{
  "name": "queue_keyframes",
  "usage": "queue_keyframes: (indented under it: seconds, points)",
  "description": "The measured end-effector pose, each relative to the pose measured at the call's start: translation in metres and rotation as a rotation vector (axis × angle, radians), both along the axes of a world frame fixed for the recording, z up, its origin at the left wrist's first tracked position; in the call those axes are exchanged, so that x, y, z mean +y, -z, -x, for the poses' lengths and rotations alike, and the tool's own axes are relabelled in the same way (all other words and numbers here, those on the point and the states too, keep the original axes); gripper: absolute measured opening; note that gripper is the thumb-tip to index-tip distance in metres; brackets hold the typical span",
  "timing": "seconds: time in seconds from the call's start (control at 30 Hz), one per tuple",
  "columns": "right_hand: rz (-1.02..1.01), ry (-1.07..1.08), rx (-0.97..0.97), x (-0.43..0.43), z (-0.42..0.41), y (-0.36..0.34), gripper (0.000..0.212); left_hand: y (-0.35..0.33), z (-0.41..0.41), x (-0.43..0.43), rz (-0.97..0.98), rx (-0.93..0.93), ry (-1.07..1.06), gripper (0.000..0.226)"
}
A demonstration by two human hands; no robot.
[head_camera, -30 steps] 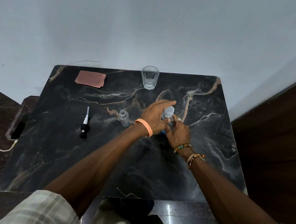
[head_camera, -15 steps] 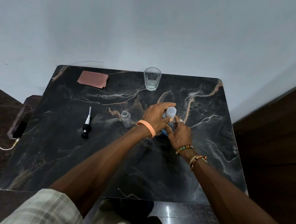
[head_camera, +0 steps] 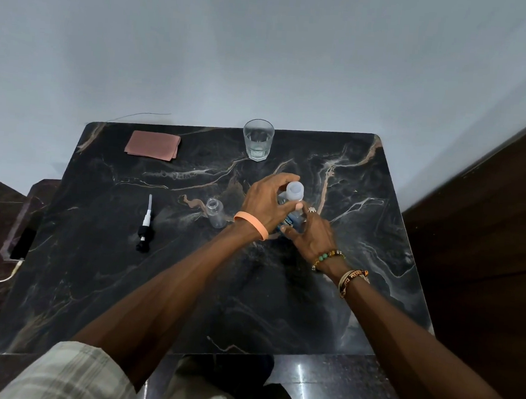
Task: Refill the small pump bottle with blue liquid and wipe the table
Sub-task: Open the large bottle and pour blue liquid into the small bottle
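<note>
A bottle of blue liquid with a white cap (head_camera: 294, 191) stands upright near the middle of the black marble table (head_camera: 377, 238). My left hand (head_camera: 267, 204) wraps its upper part, fingers around the neck just below the cap. My right hand (head_camera: 310, 234) holds its lower body from the near side. The small clear pump bottle (head_camera: 215, 212) stands open and uncapped just left of my left wrist. Its black and white pump head (head_camera: 145, 225) lies flat on the table farther left. A folded pink cloth (head_camera: 153, 145) lies at the back left.
A glass of water (head_camera: 258, 139) stands at the table's back edge, behind the bottle. A phone on a white cable (head_camera: 22, 243) rests on a low ledge left of the table. A wall rises behind, dark wood panelling to the right.
My left hand's fingers have curled down from over the cap to grip the bottle's neck, leaving the white cap exposed. My right hand stays at the bottle's base.
</note>
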State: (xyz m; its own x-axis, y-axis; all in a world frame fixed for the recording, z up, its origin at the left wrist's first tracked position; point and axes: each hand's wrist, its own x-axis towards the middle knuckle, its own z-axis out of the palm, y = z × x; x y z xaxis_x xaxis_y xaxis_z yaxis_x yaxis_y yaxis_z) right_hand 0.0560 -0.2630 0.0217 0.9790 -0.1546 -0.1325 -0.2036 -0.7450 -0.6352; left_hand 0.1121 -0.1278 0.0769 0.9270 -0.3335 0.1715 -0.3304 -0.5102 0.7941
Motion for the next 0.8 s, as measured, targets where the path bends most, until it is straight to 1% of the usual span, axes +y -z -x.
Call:
queue_keyframes:
  seconds: [0.1, 0.17, 0.3, 0.37, 0.43, 0.5, 0.53, 0.63, 0.73, 0.8]
  points:
    - [-0.027, 0.02, 0.044, -0.004, 0.0, -0.008, 0.081, -0.001, 0.001, 0.001, 0.032, 0.004, -0.024, 0.048]
    - [-0.023, 0.043, -0.002, -0.004, 0.003, -0.016, 0.083, -0.003, 0.002, 0.003, 0.087, 0.011, -0.04, 0.047]
    - [0.029, 0.106, -0.241, -0.008, 0.018, -0.034, 0.068, -0.009, 0.007, 0.008, 0.188, -0.027, -0.108, 0.048]
    - [-0.031, 0.159, -0.387, -0.01, 0.028, -0.043, 0.062, -0.015, 0.014, 0.009, 0.236, -0.091, -0.148, 0.047]
    - [-0.116, 0.189, -0.519, -0.012, 0.04, -0.052, 0.05, -0.02, 0.022, 0.007, 0.239, -0.204, -0.156, 0.045]
    - [-0.19, 0.186, -0.609, -0.014, 0.051, -0.058, 0.038, -0.022, 0.032, -0.001, 0.221, -0.291, -0.11, 0.041]
    - [-0.223, 0.183, -0.63, -0.015, 0.056, -0.06, 0.034, -0.022, 0.038, -0.007, 0.217, -0.304, -0.075, 0.04]
    - [-0.264, 0.194, -0.624, -0.023, 0.07, -0.061, 0.029, -0.016, 0.054, -0.026, 0.216, -0.249, 0.018, 0.036]
    - [-0.262, 0.254, -0.532, -0.037, 0.081, -0.053, 0.023, -0.004, 0.065, -0.043, 0.209, -0.085, 0.137, 0.037]
    - [-0.288, 0.311, -0.459, -0.048, 0.09, -0.045, 0.02, 0.007, 0.07, -0.054, 0.167, 0.0, 0.161, 0.041]
